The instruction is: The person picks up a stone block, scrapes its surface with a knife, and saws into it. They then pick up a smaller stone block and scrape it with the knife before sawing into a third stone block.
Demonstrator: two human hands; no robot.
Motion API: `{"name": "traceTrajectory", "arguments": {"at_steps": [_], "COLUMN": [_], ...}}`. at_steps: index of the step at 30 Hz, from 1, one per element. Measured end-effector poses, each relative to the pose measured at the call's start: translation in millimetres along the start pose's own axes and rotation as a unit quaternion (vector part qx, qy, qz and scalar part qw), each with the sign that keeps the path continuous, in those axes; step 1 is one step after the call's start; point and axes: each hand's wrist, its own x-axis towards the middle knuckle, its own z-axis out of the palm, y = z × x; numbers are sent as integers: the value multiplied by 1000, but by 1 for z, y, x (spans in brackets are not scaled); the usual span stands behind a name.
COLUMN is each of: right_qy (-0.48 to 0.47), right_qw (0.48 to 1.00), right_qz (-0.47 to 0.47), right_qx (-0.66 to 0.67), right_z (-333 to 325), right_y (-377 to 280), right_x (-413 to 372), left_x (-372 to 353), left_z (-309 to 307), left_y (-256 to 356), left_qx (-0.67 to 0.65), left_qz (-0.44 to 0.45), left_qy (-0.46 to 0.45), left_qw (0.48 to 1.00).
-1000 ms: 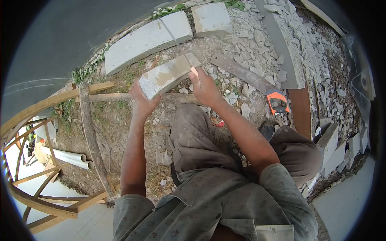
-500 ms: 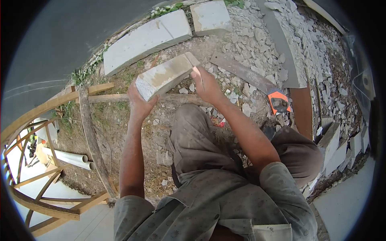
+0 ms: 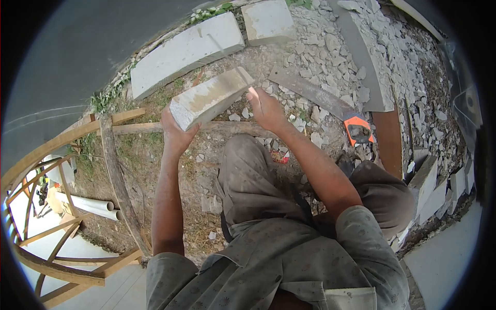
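Observation:
A pale, dusty lightweight concrete block (image 3: 213, 94) with tan stains is held above the ground in front of my knees, tilted up to the right. My left hand (image 3: 177, 133) grips its lower left end, fingers partly hidden beneath it. At the right end, my right hand (image 3: 266, 108) holds the block, its thumb along the near edge. To the right lies a hand saw (image 3: 315, 95) with a dusty blade and an orange and black handle (image 3: 358, 130), resting on broken chips.
Beyond the held block lie a long white block (image 3: 188, 54) and a shorter block (image 3: 267, 21) by the dark wall (image 3: 77, 57). Rubble (image 3: 325, 46) covers the ground at right. Wooden poles (image 3: 116, 175), a timber frame (image 3: 57, 268) and white pipes (image 3: 93, 204) are at left.
The block and both hands have shifted very slightly to the left. The grip looks the same, and the saw stays where it was.

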Motion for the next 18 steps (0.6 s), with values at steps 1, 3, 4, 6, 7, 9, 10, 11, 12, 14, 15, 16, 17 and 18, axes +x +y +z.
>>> {"name": "traceTrajectory", "arguments": {"at_steps": [1,3,4,6,7,9,10,11,12,14,15,16,17,18], "right_qy": [-5,-13,39,43,45,17,3,-8,16,46,16,-9,-30,-2], "right_qw": [999,989,994,999,999,999,997,991,994,997,996,994,992,993], "right_qz": [27,71,79,18,-9,4,50,89,70,49,60,66,65,83], "right_qx": [-43,-130,-69,-26,-3,-36,-66,-98,-81,-45,-63,-83,-105,-86], "right_z": [11,27,21,12,8,14,26,28,21,11,17,19,18,18], "right_y": [24,59,58,38,22,36,74,92,79,46,52,56,57,60], "right_x": [6,27,31,28,20,13,23,39,40,21,13,11,14,19], "left_x": [2,9,12,8,8,6,4,11,18,9,3,4,8,12], "left_z": [2,0,-3,-3,-2,-3,-4,-5,-6,-3,-3,-2,-3,-4], "left_y": [-6,-3,0,0,-1,-2,-3,-3,-2,-2,-5,-7,-7,-5], "left_qx": [-12,-10,4,8,-3,-3,7,18,3,-28,-36,-45,-55,-38], "left_qz": [1,9,15,4,-5,-7,0,9,13,2,-12,-20,-24,-19], "left_qy": [4,8,4,-3,-3,-10,-13,-9,-1,0,-8,-11,-7,-6], "left_qw": [1000,1000,1000,1000,1000,1000,1000,1000,1000,1000,999,999,998,999]}}
